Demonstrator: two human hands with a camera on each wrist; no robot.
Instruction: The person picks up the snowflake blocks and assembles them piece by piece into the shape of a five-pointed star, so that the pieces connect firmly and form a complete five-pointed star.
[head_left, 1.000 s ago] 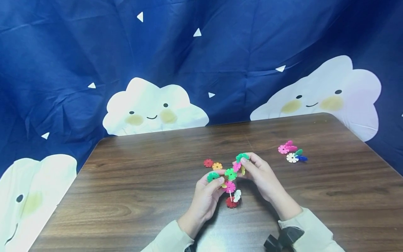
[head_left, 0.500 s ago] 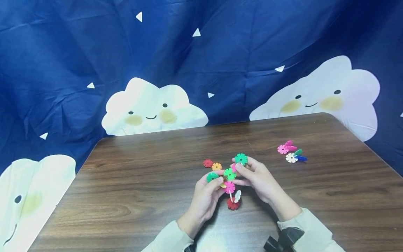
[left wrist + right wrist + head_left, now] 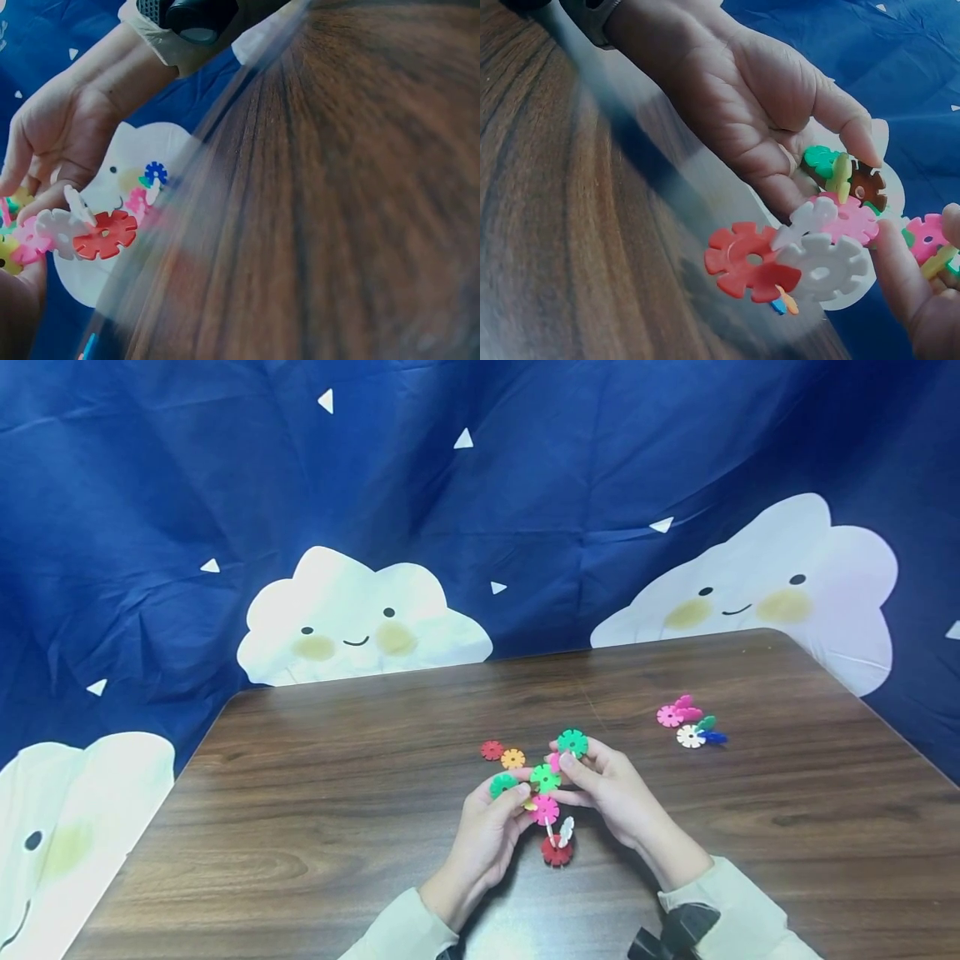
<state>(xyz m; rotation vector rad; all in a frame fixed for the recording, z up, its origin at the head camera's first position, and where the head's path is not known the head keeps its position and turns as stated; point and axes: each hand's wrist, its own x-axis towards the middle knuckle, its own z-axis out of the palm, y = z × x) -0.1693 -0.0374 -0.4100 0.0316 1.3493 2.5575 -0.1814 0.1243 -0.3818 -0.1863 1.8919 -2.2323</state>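
A linked chain of notched snowflake discs is held between both hands above the table. My left hand (image 3: 483, 835) pinches the chain at a brown disc (image 3: 866, 185), beside a dark green disc (image 3: 503, 787) and a yellow one (image 3: 841, 178). My right hand (image 3: 618, 793) pinches a pink disc (image 3: 555, 762) under another green disc (image 3: 572, 743). A bright green disc (image 3: 545, 778) lies between the hands. Below it hang a pink disc (image 3: 545, 809), white discs (image 3: 826, 270) and a red disc (image 3: 557, 851). Some joints are hidden by fingers.
Behind the hands, a loose red disc (image 3: 492, 750) and an orange disc (image 3: 513, 758) lie on the wooden table (image 3: 337, 793). Farther right sit a pink cluster (image 3: 671, 716) and a white, green and blue cluster (image 3: 692, 737). A blue cloth (image 3: 540, 468) hangs beyond the table.
My right hand has turned its green disc to face the head camera and come slightly nearer the left hand. The red end of the chain hangs a little lower.
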